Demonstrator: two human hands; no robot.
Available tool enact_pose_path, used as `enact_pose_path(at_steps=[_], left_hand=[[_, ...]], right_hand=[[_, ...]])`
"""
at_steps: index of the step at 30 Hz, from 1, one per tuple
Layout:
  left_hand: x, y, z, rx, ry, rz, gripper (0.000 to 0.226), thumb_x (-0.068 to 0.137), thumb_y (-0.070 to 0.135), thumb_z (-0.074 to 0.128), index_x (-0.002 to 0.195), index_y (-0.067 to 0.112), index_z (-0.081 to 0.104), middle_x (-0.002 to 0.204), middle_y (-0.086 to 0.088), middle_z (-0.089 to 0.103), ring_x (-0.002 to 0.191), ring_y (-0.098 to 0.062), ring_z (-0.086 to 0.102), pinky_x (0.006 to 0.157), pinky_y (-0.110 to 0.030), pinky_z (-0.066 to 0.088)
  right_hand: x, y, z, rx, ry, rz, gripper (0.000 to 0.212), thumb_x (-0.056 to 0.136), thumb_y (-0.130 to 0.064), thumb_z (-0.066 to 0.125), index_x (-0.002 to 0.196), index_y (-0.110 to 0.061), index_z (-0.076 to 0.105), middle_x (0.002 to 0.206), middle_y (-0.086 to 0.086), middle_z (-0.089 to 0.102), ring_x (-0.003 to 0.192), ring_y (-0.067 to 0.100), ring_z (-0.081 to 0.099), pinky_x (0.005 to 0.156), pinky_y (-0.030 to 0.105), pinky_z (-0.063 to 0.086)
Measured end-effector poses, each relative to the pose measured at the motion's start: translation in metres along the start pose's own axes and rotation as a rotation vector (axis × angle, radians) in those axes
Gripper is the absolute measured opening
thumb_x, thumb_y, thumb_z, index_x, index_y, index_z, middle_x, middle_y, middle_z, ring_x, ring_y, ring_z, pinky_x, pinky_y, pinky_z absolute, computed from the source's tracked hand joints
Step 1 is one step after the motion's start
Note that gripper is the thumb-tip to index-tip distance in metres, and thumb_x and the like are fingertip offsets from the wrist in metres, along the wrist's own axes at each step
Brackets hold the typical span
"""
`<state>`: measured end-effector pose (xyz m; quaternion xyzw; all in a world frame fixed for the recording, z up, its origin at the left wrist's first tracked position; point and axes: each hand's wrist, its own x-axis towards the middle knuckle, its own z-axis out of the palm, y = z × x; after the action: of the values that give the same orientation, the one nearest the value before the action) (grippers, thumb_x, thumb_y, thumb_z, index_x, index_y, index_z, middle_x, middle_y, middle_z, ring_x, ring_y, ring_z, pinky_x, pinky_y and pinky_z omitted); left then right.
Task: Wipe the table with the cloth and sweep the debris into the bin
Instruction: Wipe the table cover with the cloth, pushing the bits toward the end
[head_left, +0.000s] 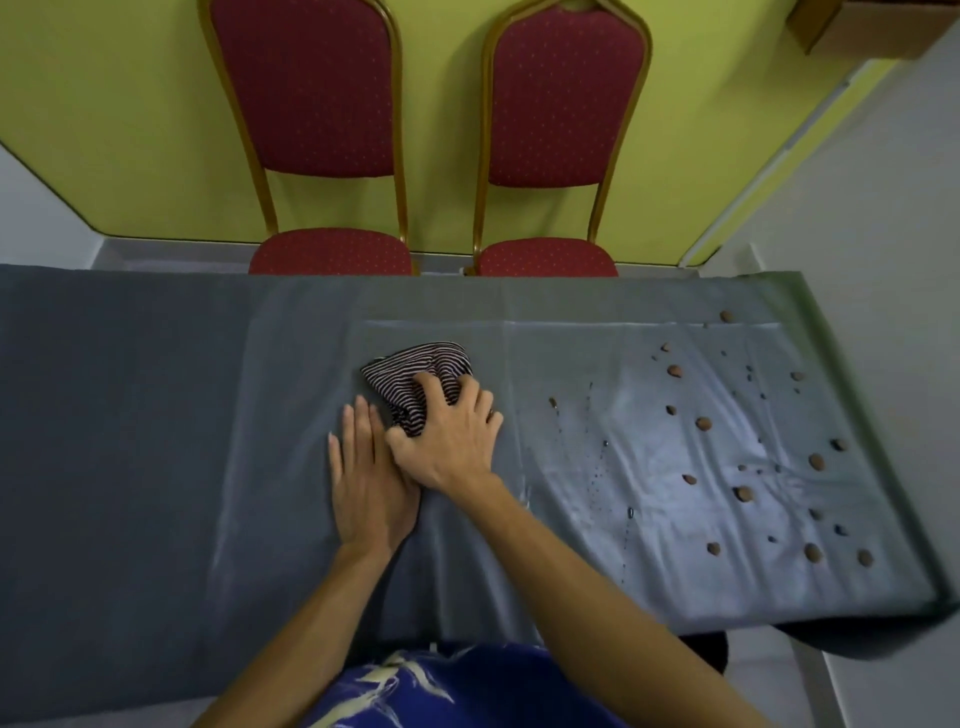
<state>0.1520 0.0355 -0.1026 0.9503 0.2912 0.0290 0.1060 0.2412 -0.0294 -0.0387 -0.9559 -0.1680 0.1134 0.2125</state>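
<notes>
The right hand (447, 436) clutches the striped cloth (415, 371) on the grey-covered table (156, 415); the left hand (366, 486) lies flat, fingers together, beside it. Brown debris (748, 457) dots the right.

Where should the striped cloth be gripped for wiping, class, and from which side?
Grip the cloth from above, over its bunched middle. It lies crumpled in a mound on the table, so spread fingers can press the folds down and gather them, as the right hand does. Come from the near side, since the debris lies to the right and the sweep should likely go that way.
</notes>
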Motion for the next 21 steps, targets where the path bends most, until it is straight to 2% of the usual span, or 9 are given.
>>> enact_pose_path(at_steps=[2, 4, 7, 10, 12, 15, 17, 21], left_hand=[[0.001, 0.0, -0.001, 0.017, -0.004, 0.013, 0.072, 0.092, 0.036, 0.037, 0.153, 0.003, 0.018, 0.162, -0.016, 0.014, 0.151, -0.028, 0.006, 0.122, -0.048, 0.009], [0.001, -0.001, -0.002, 0.007, -0.006, 0.013, 0.07, 0.093, 0.035, 0.038, 0.152, 0.004, 0.017, 0.162, -0.015, 0.014, 0.151, -0.027, 0.006, 0.121, -0.049, 0.011], [0.001, 0.0, -0.003, 0.013, -0.012, -0.018, 0.071, 0.095, 0.033, 0.042, 0.154, 0.004, 0.014, 0.163, -0.013, 0.012, 0.151, -0.024, 0.003, 0.122, -0.046, 0.008], [0.003, 0.001, -0.004, -0.008, -0.008, -0.022, 0.063, 0.098, 0.03, 0.032, 0.153, 0.003, 0.017, 0.162, -0.013, 0.015, 0.151, -0.025, 0.007, 0.122, -0.048, 0.012], [0.002, 0.001, -0.004, -0.028, 0.006, -0.022, 0.06, 0.098, 0.029, 0.025, 0.151, 0.001, 0.023, 0.161, -0.013, 0.019, 0.15, -0.025, 0.013, 0.121, -0.048, 0.015], [0.002, 0.002, -0.004, -0.042, 0.034, -0.022, 0.059, 0.098, 0.028, 0.024, 0.15, 0.001, 0.027, 0.161, -0.012, 0.021, 0.15, -0.025, 0.016, 0.121, -0.047, 0.015], [0.002, 0.003, -0.003, -0.044, 0.044, -0.022, 0.058, 0.099, 0.028, 0.024, 0.15, 0.001, 0.027, 0.161, -0.012, 0.021, 0.15, -0.025, 0.016, 0.121, -0.047, 0.015], [0.002, 0.002, -0.002, -0.051, 0.056, -0.032, 0.058, 0.098, 0.027, 0.024, 0.15, 0.0, 0.028, 0.161, -0.012, 0.02, 0.15, -0.025, 0.016, 0.121, -0.047, 0.016]], right_hand=[[0.004, -0.005, 0.003, -0.018, 0.005, 0.013, 0.066, 0.075, -0.072, 0.049, 0.134, -0.042, 0.04, 0.136, 0.012, 0.039, 0.116, 0.035, 0.039, 0.096, 0.051, 0.032], [0.004, -0.001, 0.006, -0.058, 0.019, -0.004, 0.065, 0.079, -0.072, 0.049, 0.135, -0.042, 0.04, 0.135, 0.012, 0.039, 0.115, 0.035, 0.04, 0.095, 0.051, 0.034], [0.004, 0.0, 0.009, -0.102, 0.056, -0.047, 0.058, 0.083, -0.055, 0.055, 0.136, -0.039, 0.04, 0.131, 0.013, 0.042, 0.112, 0.034, 0.042, 0.09, 0.05, 0.039], [0.005, 0.0, 0.004, -0.092, 0.083, -0.082, 0.052, 0.083, -0.039, 0.056, 0.134, -0.035, 0.048, 0.119, 0.013, 0.048, 0.101, 0.032, 0.046, 0.082, 0.046, 0.045], [0.008, 0.012, -0.005, -0.094, 0.086, -0.131, 0.049, 0.081, -0.036, 0.056, 0.13, -0.035, 0.053, 0.112, 0.011, 0.05, 0.095, 0.031, 0.047, 0.079, 0.044, 0.047], [0.013, 0.051, -0.023, -0.131, 0.101, -0.168, 0.047, 0.078, -0.038, 0.057, 0.125, -0.036, 0.059, 0.109, 0.011, 0.054, 0.096, 0.035, 0.051, 0.078, 0.043, 0.049], [0.018, 0.089, -0.038, -0.126, 0.155, -0.1, 0.049, 0.077, -0.04, 0.054, 0.126, -0.036, 0.06, 0.112, 0.013, 0.056, 0.1, 0.038, 0.052, 0.081, 0.046, 0.051], [0.027, 0.161, -0.072, -0.08, 0.232, 0.187, 0.047, 0.086, -0.037, 0.053, 0.133, -0.035, 0.053, 0.125, 0.018, 0.05, 0.112, 0.041, 0.047, 0.094, 0.049, 0.046]])
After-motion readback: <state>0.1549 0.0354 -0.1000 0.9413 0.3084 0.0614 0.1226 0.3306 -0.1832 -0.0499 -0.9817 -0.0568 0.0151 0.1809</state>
